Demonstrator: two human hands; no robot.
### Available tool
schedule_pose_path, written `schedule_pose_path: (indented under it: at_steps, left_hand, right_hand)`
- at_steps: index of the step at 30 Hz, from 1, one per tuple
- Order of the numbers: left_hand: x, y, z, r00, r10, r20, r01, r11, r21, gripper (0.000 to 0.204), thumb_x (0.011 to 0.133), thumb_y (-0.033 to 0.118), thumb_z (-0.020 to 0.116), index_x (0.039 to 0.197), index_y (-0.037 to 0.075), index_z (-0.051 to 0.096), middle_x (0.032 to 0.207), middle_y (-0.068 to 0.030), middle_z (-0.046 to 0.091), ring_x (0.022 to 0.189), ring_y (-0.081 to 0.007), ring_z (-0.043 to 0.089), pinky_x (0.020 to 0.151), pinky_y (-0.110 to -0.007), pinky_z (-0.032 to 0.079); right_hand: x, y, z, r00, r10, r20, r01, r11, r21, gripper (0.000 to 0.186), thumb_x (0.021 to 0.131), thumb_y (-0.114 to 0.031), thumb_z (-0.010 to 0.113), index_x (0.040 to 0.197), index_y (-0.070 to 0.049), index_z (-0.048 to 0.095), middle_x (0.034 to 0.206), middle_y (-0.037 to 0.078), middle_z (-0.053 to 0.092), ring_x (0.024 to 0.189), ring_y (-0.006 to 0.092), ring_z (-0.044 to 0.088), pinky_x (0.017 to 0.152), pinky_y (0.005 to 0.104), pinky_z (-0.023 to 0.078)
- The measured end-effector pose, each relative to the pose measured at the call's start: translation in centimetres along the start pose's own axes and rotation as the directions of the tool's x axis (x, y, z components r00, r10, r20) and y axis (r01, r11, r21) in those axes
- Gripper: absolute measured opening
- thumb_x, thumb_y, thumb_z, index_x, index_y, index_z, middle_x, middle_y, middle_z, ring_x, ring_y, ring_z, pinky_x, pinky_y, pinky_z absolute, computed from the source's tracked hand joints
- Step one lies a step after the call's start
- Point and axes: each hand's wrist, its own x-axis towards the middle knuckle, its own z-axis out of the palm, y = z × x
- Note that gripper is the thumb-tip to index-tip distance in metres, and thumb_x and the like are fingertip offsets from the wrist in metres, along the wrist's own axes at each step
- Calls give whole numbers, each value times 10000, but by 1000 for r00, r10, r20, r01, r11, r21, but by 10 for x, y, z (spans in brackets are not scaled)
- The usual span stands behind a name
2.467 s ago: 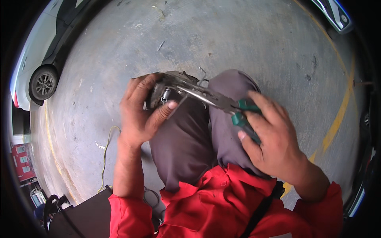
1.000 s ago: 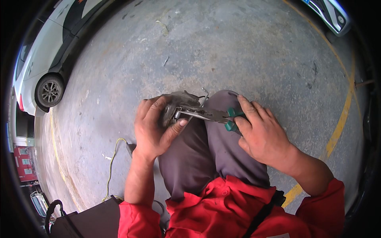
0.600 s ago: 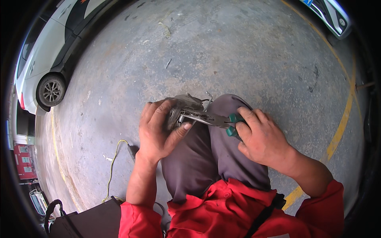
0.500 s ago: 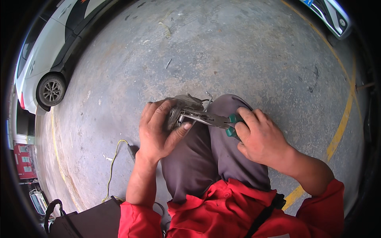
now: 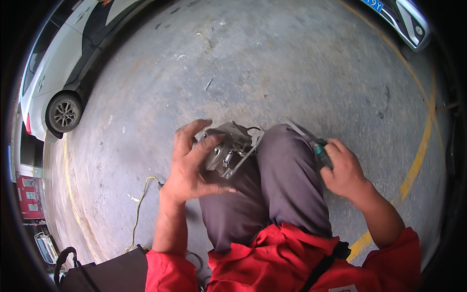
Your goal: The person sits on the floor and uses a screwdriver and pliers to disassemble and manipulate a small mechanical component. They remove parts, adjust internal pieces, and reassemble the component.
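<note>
Closest to us, red sleeves (image 5: 272,263) and grey trousers (image 5: 272,185) — we're crouched over the concrete floor (image 5: 292,63), knees up. At the lower left edge sits a black bag (image 5: 104,272), with a yellow cord (image 5: 141,204) snaking over the floor beside it. Our left hand (image 5: 192,168) is wrapped around a grey metal car part (image 5: 228,148) with a small bolt and a bent wire clip on it, fingers curled over its top, thumb stretched under it; the part rests against the left knee. Our right hand (image 5: 343,170) is off to the right of the right knee, well apart from the part, closed round the green handle of a screwdriver (image 5: 311,143) — its thin shaft angles up and left along the knee. Further out, a yellow painted line (image 5: 423,151) curves down the right side. Farthest off, a white car (image 5: 58,73) stands at upper left, and another vehicle's corner (image 5: 404,19) shows at upper right.
</note>
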Motion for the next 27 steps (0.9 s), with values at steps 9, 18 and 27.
schedule_pose_path:
  at_steps: [9,18,27]
  left_hand:
    - [32,-36,12,967,70,243,13,947,-322,959,503,353,1037,1290,30,596,1238,-176,672,1194,-352,644,1025,-436,509]
    - [66,-27,-7,924,-356,138,347,632,-692,1057,589,348,1032,1384,-105,503,1197,-147,708,1134,-229,672,1035,-375,516]
    - [77,-5,-48,841,-488,-234,136,609,-782,1022,681,767,817,1275,-26,566,1116,-131,701,905,-192,705,761,-326,596]
  right_hand:
    - [-80,188,114,558,771,306,-809,588,-7,358,870,-218,656,1103,52,689,966,272,720,986,448,699,854,493,530]
    - [60,100,13,800,561,-214,-394,759,518,381,1000,-295,647,1148,50,708,1019,160,745,934,220,677,859,377,524]
    - [134,-76,-64,912,-259,-317,330,924,193,317,976,-265,674,1063,40,666,1066,234,674,981,402,661,859,467,526]
